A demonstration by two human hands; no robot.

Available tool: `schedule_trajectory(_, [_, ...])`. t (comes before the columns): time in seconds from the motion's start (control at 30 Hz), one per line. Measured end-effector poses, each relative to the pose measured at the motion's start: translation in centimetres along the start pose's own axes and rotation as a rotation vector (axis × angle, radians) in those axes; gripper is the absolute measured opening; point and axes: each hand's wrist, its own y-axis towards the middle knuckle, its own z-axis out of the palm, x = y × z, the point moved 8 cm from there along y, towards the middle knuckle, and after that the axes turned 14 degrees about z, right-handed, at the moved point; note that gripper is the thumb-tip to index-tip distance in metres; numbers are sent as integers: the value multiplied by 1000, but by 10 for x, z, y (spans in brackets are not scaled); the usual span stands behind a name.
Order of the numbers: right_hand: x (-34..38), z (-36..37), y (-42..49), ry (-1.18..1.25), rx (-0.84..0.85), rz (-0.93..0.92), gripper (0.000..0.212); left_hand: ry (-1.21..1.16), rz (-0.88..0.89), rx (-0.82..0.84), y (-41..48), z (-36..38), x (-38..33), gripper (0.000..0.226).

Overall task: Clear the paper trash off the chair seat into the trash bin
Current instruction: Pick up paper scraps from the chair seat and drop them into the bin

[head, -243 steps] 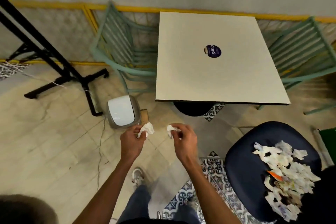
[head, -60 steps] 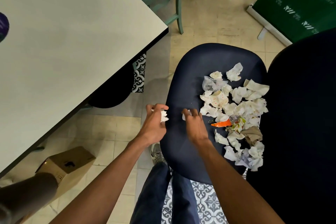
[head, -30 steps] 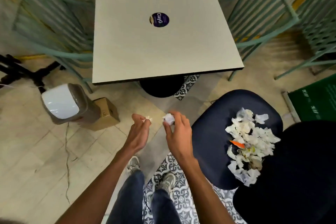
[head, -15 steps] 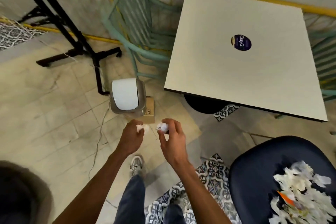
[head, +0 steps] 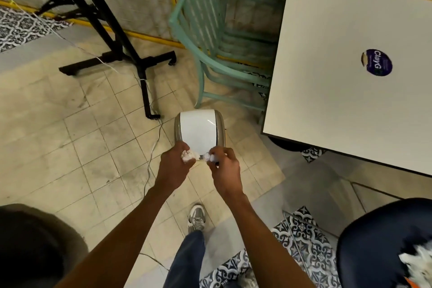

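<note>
My left hand (head: 174, 167) pinches one crumpled wad (head: 188, 156), my right hand (head: 225, 170) a second wad (head: 211, 157), both shapeless, at the upright trash bin's (head: 198, 130) near edge.

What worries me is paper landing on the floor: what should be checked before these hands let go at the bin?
1. Left hand grips the left wad: ok.
2. Right hand pinches the right wad: ok.
3. Both hands over the trash bin: cannot tell. They show at its near edge, but their height above it is unclear.
4. White swing lid pushed open: not ok, it looks closed.
5. Chair seat cleared: not ok, paper scraps lie on it.
</note>
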Motion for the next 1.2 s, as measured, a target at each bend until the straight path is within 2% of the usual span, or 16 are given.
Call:
schedule_trajectory(0.1, [1,31,35,-218,39,-1,23,-15,-26,-9,16,-1,21,32])
schedule_trajectory(0.27, [-9,71,74,-367,116,84,35,-6,-14,7,28,3,50,29])
schedule_trajectory(0.33, [-9,81,83,-408,90,68,49,-3,10,26,30,5,54,29])
schedule_trajectory(0.43, [-9,91,91,-431,87,29,81,-2,20,61,34,11,59,29])
schedule_trajectory(0.5, [-6,92,92,-443,94,5,92,-1,31,78,38,17,57,29])
schedule_trajectory(0.8, [-7,78,93,-377,125,-42,95,70,60,102,80,53,41,36])
schedule_trajectory(1.03, [-9,65,89,-398,154,31,97,69,52,184,82,86,50,77])
schedule_trajectory(1.2, [-4,54,80,-376,185,39,89,89,66,176,70,80,45,69])
